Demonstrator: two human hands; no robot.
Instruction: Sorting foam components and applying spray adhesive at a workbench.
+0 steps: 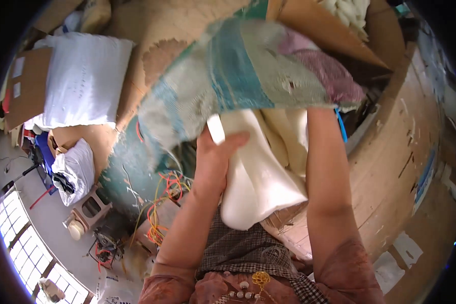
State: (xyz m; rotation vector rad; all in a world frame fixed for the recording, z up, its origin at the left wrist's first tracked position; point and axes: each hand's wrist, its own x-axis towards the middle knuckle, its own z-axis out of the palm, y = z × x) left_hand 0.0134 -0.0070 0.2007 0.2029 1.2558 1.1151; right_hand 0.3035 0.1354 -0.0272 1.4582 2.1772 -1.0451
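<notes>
At the centre, the left hand (215, 158) grips a smooth white piece (258, 182); the right forearm (329, 167) runs up under a striped sack (240, 66) at twelve o'clock, the right hand hidden, so I cannot tell its hold; beyond, a stuffed white bag (88, 81) lies at ten, a cardboard box (332, 31) at one

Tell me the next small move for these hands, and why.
I'd probably ease the white piece out from under the woven sack with the left hand: its thumb lies on the piece, whose lower end is exposed while the sack covers its upper end. The right hand is hidden by the sack, so its grip can't be judged.
</notes>
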